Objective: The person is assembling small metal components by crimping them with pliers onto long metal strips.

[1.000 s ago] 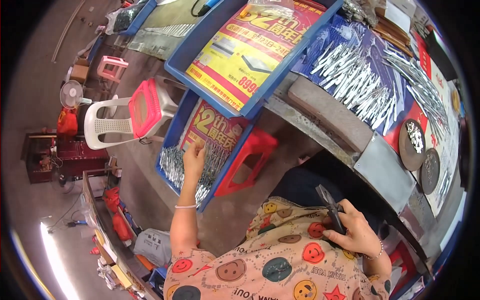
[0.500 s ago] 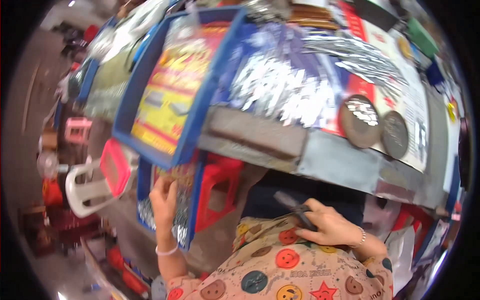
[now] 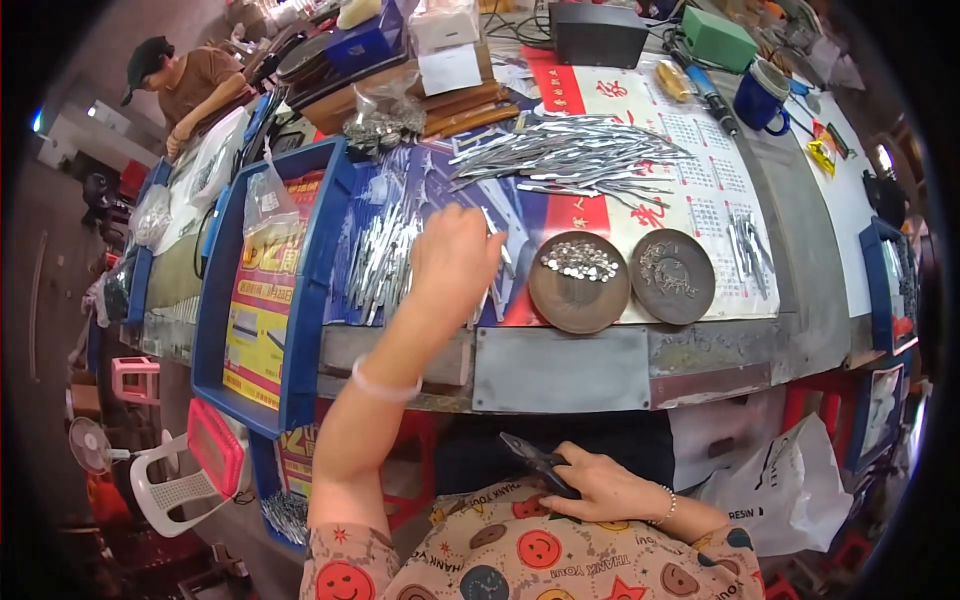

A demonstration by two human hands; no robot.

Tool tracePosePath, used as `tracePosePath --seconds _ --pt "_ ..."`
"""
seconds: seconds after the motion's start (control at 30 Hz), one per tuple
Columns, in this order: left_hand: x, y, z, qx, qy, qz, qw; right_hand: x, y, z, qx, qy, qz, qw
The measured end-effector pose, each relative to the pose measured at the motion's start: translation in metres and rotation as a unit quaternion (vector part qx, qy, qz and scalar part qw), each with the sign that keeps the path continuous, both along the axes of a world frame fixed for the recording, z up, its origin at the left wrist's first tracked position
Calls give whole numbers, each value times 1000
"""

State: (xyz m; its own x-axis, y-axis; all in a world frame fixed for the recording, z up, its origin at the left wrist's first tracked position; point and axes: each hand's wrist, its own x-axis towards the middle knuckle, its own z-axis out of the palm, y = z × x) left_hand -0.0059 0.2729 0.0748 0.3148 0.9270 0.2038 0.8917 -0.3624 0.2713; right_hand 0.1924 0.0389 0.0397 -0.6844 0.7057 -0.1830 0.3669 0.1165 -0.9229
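My left hand (image 3: 455, 255) is over the bench, its fingers curled down and closed at the edge of a pile of thin silvery metal strips (image 3: 385, 255). Its back hides what the fingertips hold, if anything. Low near my lap, my right hand (image 3: 610, 488) is wrapped round a pair of dark-handled pliers (image 3: 540, 462), whose jaws point up and left. Right of my left hand stand two round brown dishes: one dish (image 3: 578, 312) holds small shiny round pieces, the other dish (image 3: 690, 305) small fine metal bits. Behind them lies a larger heap of metal strips (image 3: 580, 150).
A blue tray (image 3: 305, 385) with a yellow-pink printed sheet overhangs the bench edge at left. Beneath it, a lower blue tray (image 3: 268, 490) holds metal pieces. A blue mug (image 3: 762, 98) and a green box (image 3: 718, 40) stand far right. Another person (image 3: 195, 85) sits far left.
My left hand has moved from the lower blue tray up and right to the strips on the bench. The view has turned left-to-right; my right hand still holds the pliers.
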Motion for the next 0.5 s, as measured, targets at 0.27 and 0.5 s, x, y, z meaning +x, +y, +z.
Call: tracePosePath --seconds 0.27,0.5 --pt "41 81 -33 -153 57 42 986 22 -2 -9 7 1 -40 999" --pt "42 63 -22 -168 -116 -2 979 24 -1 -9 41 -2 -26 999"
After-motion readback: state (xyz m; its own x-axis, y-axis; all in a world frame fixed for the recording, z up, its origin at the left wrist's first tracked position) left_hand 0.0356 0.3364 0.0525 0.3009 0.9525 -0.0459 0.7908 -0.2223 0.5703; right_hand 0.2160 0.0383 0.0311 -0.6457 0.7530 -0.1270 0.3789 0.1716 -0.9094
